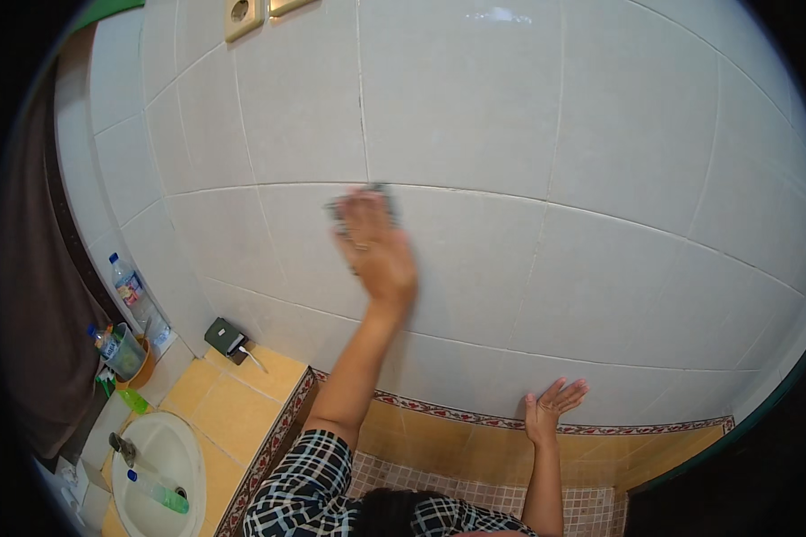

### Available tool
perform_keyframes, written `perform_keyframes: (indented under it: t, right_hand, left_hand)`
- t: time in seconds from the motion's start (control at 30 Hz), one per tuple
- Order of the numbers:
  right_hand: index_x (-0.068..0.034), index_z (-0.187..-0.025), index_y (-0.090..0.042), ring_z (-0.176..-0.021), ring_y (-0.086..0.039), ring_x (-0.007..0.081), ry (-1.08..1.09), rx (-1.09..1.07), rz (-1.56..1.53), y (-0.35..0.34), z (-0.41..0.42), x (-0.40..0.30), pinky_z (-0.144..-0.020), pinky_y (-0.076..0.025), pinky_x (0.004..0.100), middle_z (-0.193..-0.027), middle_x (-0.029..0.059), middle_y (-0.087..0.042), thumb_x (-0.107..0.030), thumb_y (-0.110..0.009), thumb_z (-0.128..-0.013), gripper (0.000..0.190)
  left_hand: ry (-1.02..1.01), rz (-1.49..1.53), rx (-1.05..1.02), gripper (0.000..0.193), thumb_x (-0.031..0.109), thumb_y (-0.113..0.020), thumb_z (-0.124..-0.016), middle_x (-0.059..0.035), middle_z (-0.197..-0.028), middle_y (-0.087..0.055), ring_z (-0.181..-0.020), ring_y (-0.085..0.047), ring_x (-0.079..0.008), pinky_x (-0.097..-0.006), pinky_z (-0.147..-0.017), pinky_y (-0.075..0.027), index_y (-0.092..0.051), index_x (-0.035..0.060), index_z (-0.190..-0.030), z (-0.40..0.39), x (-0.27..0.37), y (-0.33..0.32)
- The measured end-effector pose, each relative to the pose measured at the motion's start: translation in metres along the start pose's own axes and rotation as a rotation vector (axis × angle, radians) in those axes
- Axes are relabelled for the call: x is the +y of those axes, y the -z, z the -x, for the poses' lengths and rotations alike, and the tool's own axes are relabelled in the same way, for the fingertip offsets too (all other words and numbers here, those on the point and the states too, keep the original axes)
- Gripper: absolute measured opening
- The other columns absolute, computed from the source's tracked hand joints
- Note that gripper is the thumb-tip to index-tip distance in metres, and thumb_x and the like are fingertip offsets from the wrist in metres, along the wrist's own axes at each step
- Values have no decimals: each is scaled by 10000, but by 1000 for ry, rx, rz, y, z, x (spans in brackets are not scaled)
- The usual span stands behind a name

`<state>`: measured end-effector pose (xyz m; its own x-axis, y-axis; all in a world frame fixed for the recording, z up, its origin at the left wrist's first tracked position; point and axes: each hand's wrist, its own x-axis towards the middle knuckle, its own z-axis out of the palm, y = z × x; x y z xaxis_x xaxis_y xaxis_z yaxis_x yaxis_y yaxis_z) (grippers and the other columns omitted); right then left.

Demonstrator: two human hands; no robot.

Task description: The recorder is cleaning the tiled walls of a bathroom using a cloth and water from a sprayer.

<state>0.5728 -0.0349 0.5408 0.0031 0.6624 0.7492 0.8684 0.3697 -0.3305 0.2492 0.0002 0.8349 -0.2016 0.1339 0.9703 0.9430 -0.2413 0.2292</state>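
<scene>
My left hand [379,252] is blurred and presses a dark grey-green cloth or scouring pad [385,199] flat against the white wall tiles [457,268]. The pad shows past the fingertips and at the hand's left side, just under a horizontal grout line. A ring sits on one finger. Lower and to the right, my right hand [552,408] rests with fingers apart at the wall, just above the patterned border strip [457,417]. Nothing is in it.
A washbasin [122,513] at lower left holds a bottle with green liquid [158,493]. A dark green device [227,337] with a white cable stands on the yellow-tiled counter [235,406]. A plastic bottle [134,295] and cups stand by the brown curtain [40,282]. A socket [243,17] is above.
</scene>
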Motion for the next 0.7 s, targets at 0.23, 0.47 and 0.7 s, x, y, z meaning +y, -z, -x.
perform_keyframes:
  t: [0.23, 0.47, 0.7]
  right_hand:
    - [-231, -1538, 138, -1401, 238, 505, -33, 10, 10, 1, 0, -4, -1068, 119, 676, -1553, 224, 264, -384, -520, -965, 887]
    - [-246, -1546, 105, -1413, 193, 512, -23, 45, 26, -1, -1, -3, -1079, 91, 681, -1569, 220, 223, -371, -534, -955, 880]
    - [-254, -1549, 92, -1420, 196, 495, -19, 58, 17, -5, 1, -1, -1076, 103, 676, -1577, 204, 214, -399, -494, -971, 836]
  left_hand:
    - [-1089, -6, -203, 581, 284, -530, -902, 23, -1568, -308, -1451, -266, -164, -543, -1186, 33, -408, 264, -1470, 47, 75, -19]
    - [-319, -38, -71, 651, 163, -446, -902, -94, -1610, -187, -1499, -106, -275, -600, -1140, 51, -277, 137, -1530, -62, -37, 22]
    - [297, -86, 208, 597, 257, -350, -1000, -106, -1623, -113, -1499, -57, -296, -580, -1145, -13, -176, 91, -1547, -99, -92, 36]
